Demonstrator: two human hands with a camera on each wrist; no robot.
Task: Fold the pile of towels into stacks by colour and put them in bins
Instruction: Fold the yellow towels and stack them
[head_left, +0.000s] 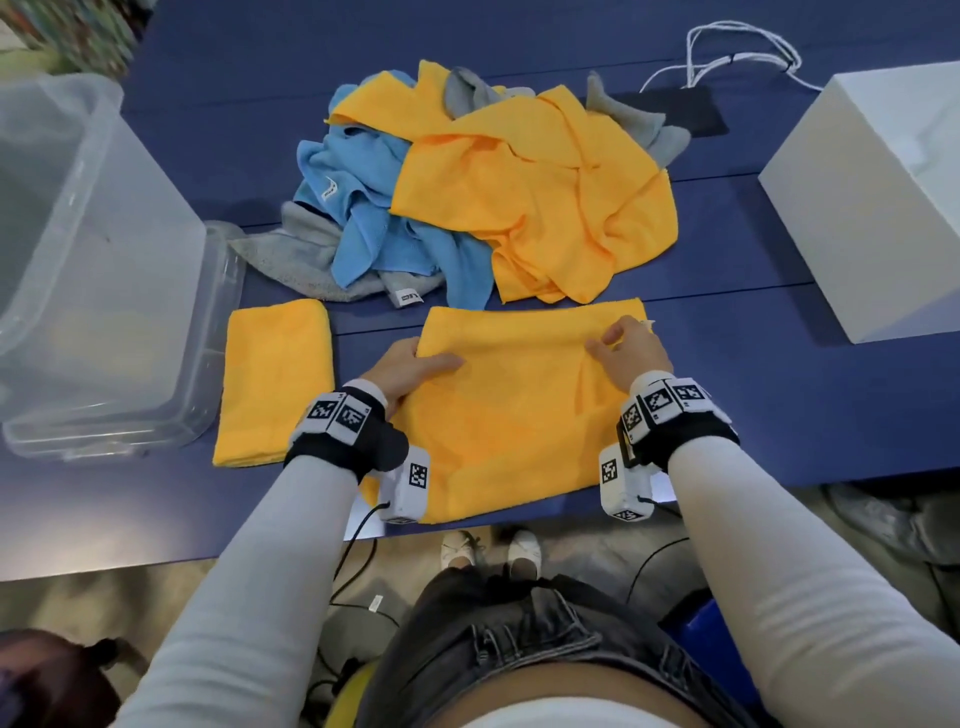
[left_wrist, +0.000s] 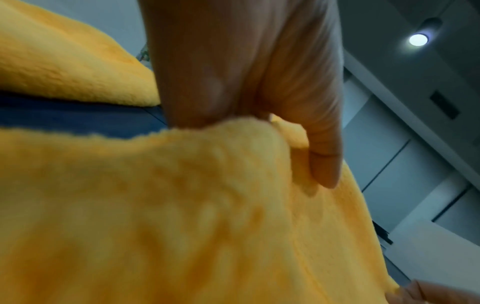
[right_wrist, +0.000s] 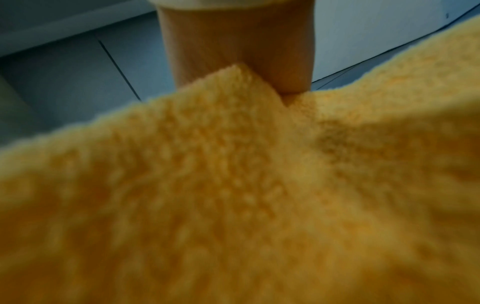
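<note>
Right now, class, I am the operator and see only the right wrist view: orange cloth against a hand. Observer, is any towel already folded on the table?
Observer: Yes, one folded orange towel lies left of the spread orange towel.
Operator: What is the left hand doing?
Observer: The left hand pinches the spread towel's left edge, thumb on top.
Operator: Any bins?
Observer: A clear bin stands at the left, a white box at the right.

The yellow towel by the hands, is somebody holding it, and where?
Yes. Both hands hold the towel: left hand pinches its left edge, right hand its upper right part.
</note>
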